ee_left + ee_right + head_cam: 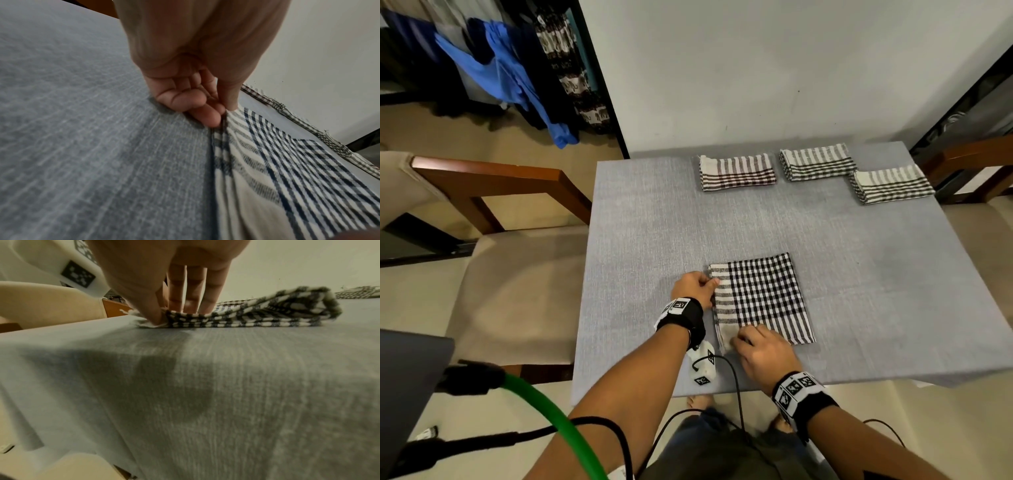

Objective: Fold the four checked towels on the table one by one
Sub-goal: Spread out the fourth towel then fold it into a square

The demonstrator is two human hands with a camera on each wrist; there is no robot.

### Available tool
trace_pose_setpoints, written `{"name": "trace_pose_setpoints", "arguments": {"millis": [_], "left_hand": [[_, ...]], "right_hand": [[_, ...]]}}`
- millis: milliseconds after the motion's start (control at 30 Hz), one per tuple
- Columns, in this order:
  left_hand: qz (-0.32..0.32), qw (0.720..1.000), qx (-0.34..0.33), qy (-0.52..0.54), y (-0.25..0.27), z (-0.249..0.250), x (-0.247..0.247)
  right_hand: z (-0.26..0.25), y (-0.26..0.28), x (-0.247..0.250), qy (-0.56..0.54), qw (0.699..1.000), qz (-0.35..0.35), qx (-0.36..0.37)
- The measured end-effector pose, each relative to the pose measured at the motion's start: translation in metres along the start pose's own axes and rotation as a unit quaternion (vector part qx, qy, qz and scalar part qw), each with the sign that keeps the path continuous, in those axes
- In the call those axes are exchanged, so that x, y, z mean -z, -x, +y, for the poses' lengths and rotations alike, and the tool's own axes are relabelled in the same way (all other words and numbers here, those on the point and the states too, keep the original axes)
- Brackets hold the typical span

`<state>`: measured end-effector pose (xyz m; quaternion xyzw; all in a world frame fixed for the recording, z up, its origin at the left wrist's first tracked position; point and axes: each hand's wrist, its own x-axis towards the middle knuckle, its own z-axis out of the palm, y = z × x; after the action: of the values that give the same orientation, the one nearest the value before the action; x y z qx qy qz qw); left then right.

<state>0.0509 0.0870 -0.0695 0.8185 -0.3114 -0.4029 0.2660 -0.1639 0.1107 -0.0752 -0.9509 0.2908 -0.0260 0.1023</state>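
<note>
Checked cotton towel (763, 298), flat rectangle, edges pinched.

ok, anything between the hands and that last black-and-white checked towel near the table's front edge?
Nothing visible. The left hand pinches the black-and-white checked towel at its left edge, and the right hand pinches its near-left corner, on the grey cloth-covered table.

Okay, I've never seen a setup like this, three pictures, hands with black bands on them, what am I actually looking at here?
No robot: a person folding towels, wearing a head camera and one camera on each wrist band. The big picture is the head view; the other two look along each hand. On the grey table three folded towels lie at the far side. The left hand pinches the near towel's left edge; the right hand pinches its near left corner.
</note>
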Motion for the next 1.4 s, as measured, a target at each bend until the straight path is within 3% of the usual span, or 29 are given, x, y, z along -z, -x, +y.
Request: {"name": "trace_pose_setpoints", "arguments": {"millis": [167,333,467,533,633,733,800,900,1233,1300,1400], "left_hand": [[0.026,0.998,-0.031,-0.045,0.000,-0.002,-0.002],[0.103,0.987,-0.096,-0.078,0.013,-0.003,-0.007],[0.198,0.938,-0.222,-0.178,0.025,-0.006,-0.012],[0.177,0.917,-0.283,-0.219,0.032,-0.002,-0.017],[0.079,0.886,-0.328,-0.317,0.035,-0.004,-0.032],[0.028,0.865,-0.312,-0.392,0.031,-0.009,-0.046],[0.019,0.866,-0.292,-0.407,0.024,-0.011,-0.053],[0.027,0.873,-0.259,-0.412,0.017,-0.017,-0.056],[0.027,0.881,-0.222,-0.417,0.017,-0.017,-0.050],[0.032,0.873,-0.246,-0.421,0.018,-0.010,-0.050],[0.023,0.866,-0.271,-0.419,0.019,0.001,-0.060]], "right_hand": [[-0.002,0.001,0.001,0.003,1.000,-0.016,0.001],[-0.001,-0.006,0.003,0.006,0.999,-0.031,-0.023],[0.001,-0.008,0.013,0.011,0.998,-0.052,0.021],[0.012,-0.009,0.022,-0.004,0.999,-0.025,0.021],[0.044,-0.025,0.036,-0.030,0.995,0.034,-0.090],[0.073,-0.048,0.038,-0.018,0.984,-0.046,-0.169],[0.083,-0.062,0.031,-0.010,0.980,-0.116,-0.158],[0.092,-0.068,0.018,0.000,0.975,-0.159,-0.156],[0.121,-0.060,0.021,0.025,0.967,-0.144,-0.209],[0.119,-0.067,0.028,0.009,0.972,-0.151,-0.181],[0.103,-0.083,0.028,-0.023,0.982,-0.171,-0.082]]}}
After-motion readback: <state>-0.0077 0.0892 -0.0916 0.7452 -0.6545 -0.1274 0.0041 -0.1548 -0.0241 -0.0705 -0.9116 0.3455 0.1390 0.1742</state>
